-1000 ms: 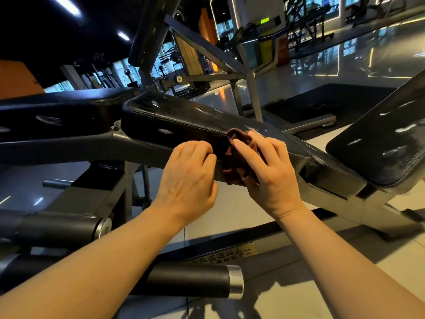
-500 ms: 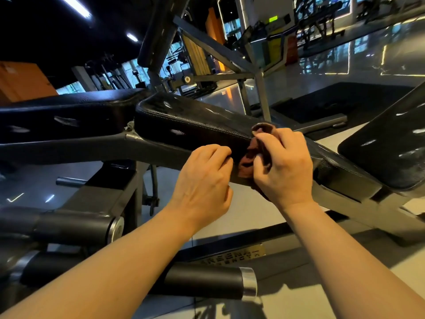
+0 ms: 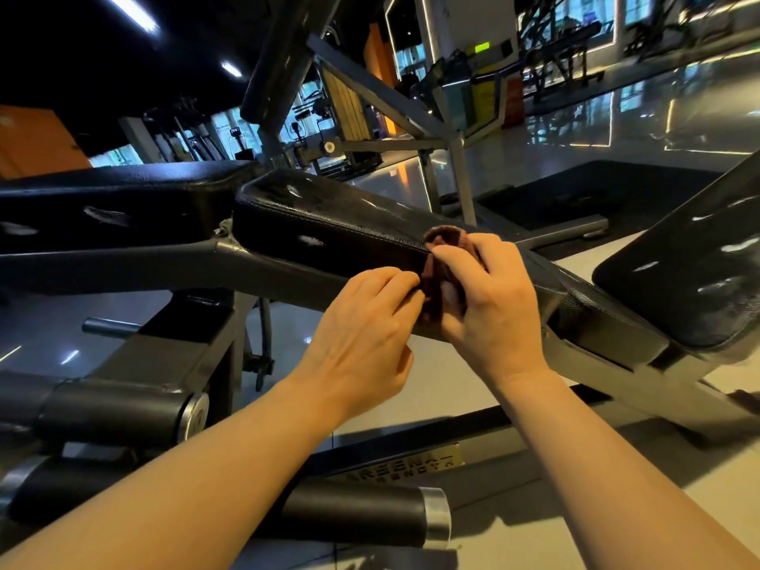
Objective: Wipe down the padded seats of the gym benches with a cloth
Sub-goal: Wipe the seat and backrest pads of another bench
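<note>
The left grip (image 3: pixel 362 322) has its fingers curled inward, fingertips pinching the lower left edge of the dark reddish-brown cloth (image 3: pixel 442 263) against the side of the padded seat (image 3: pixel 329 228). The right grip (image 3: pixel 489 298) clutches the bunched cloth from the other side, its fingers folded over the fabric and its thumb tucked under, so the cloth is held between both hands at the near edge of the seat, roughly halfway along its length. A small fold of cloth pokes up above the right hand's knuckles onto the top of the black pad.

Starting from the left: a second black padded bench (image 3: pixel 123 195) lies level, its end close to the head of the seat being wiped. Beneath it sits a grey steel frame (image 3: pixel 135 261) with two black foam rollers, the upper roller (image 3: pixel 111 409) and the lower roller (image 3: pixel 357 514) both capped in silver. The seat slopes downward to the right on this frame. At the far right a third black pad (image 3: pixel 691 281) tilts upward, with light glinting off its surface. A brass nameplate (image 3: pixel 407 469) is fixed to the base bar below the forearms. Behind everything stretches a glossy floor (image 3: pixel 617 129) reflecting lights and distant gym machines.
</note>
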Available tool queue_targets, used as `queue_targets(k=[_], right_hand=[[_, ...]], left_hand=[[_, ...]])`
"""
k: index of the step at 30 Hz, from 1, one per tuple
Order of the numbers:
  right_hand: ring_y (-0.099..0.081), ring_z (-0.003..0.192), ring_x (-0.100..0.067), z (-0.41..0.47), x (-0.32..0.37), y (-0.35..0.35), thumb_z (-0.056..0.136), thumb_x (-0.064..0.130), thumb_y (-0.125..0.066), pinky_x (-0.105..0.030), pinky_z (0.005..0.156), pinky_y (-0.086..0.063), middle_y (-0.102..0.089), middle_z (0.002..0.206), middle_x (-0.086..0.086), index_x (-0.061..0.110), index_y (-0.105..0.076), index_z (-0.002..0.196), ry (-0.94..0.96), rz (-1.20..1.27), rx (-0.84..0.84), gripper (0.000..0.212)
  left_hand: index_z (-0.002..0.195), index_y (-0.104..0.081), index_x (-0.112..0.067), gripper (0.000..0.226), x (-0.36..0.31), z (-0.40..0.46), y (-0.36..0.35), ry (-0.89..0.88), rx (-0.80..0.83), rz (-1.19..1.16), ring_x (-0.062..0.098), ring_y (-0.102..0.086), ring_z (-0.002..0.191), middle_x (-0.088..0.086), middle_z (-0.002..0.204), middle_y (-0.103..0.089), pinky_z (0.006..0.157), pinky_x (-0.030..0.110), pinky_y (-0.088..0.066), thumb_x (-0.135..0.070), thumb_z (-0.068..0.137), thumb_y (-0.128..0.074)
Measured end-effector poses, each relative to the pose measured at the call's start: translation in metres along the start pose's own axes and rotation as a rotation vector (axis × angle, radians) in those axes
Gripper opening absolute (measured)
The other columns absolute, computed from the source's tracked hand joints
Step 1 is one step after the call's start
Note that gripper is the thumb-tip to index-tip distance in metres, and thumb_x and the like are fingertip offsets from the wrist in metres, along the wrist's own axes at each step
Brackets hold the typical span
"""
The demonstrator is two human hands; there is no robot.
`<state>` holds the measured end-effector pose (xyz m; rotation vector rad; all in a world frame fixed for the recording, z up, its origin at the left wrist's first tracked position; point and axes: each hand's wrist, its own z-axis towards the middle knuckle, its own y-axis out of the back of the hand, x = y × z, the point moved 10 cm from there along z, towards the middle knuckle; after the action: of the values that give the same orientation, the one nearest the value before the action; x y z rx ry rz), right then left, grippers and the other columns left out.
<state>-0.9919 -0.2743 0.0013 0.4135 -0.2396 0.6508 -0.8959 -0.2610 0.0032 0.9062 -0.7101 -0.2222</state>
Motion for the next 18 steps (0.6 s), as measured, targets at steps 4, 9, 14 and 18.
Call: queue_targets(k=[4, 9, 14, 18], right_hand=[[-0.053, 0.097, -0.034, -0.021, -0.042, 0.011, 0.084, 0.017, -0.05, -0.03, 0.075, -0.043, -0.058, 0.108, -0.018, 0.007, -0.063, 0.112, -0.077, -0.083, -0.029, 0.032], [-0.048, 0.099, -0.036, -0.042, -0.07, 0.02, 0.075, 0.005, -0.069, -0.03, 0.073, -0.04, -0.055, 0.109, -0.021, 0.005, -0.059, 0.112, -0.15, -0.189, -0.045, 0.038], [-0.05, 0.099, -0.033, -0.038, -0.033, 0.006, 0.08, 0.018, -0.065, -0.028, 0.073, -0.041, -0.056, 0.108, -0.02, 0.004, -0.06, 0.11, -0.042, -0.185, -0.039, 0.033], [-0.05, 0.095, -0.032, -0.036, -0.036, 0.005, 0.074, 0.019, -0.071, -0.033, 0.061, -0.048, -0.057, 0.107, -0.019, 0.006, -0.06, 0.11, 0.022, -0.255, 0.026, 0.039]], left_hand=[[0.123, -0.062, -0.005, 0.056, -0.01, 0.0, -0.007, -0.087, 0.042, 0.055, 0.03, -0.051, 0.124, 0.014, 0.131, -0.056, 0.106, 0.04, -0.038, -0.024, 0.071, -0.061], [0.123, -0.064, -0.007, 0.068, -0.013, -0.001, -0.01, -0.109, 0.036, 0.071, 0.032, -0.053, 0.123, 0.015, 0.132, -0.057, 0.102, 0.042, -0.042, -0.027, 0.06, -0.082], [0.122, -0.064, -0.008, 0.071, -0.013, -0.002, -0.011, -0.122, 0.015, 0.081, 0.031, -0.052, 0.123, 0.015, 0.133, -0.056, 0.104, 0.04, -0.034, -0.029, 0.057, -0.084], [0.123, -0.064, -0.008, 0.07, -0.013, -0.001, -0.014, -0.129, 0.031, 0.099, 0.033, -0.051, 0.125, 0.016, 0.135, -0.054, 0.105, 0.042, -0.031, -0.028, 0.059, -0.083]])
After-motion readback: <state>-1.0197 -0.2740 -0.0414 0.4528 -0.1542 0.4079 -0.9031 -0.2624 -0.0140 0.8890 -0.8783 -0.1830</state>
